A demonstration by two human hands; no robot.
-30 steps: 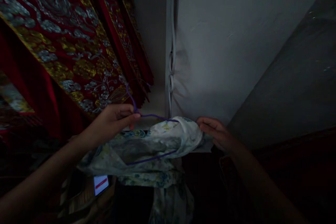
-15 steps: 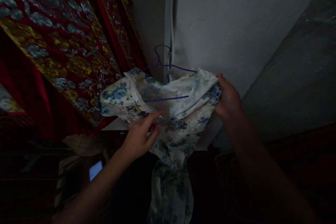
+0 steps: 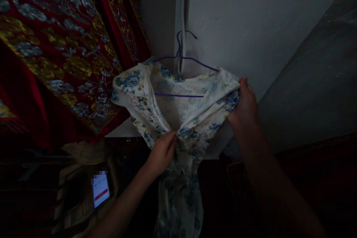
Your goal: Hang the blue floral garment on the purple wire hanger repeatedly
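While left hand (image 3: 163,152) and right hand (image 3: 244,104) pinch floral garment (image 3: 195,126) — pale wall (image 3: 223,15) behind | red embroidered cloth (image 3: 64,44) — left

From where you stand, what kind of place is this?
Maybe a dim corner for hanging clothes, at home or in a shop: there's a flowery dress on a purple hanger and a shiny red cloth beside the wall.

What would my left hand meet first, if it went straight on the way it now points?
Your left hand, pinching the floral garment at the neckline's lowest point, aims up and rightward, so it would probably meet the garment's own folded neckline edge first. How deep the cloth lies there is unclear.
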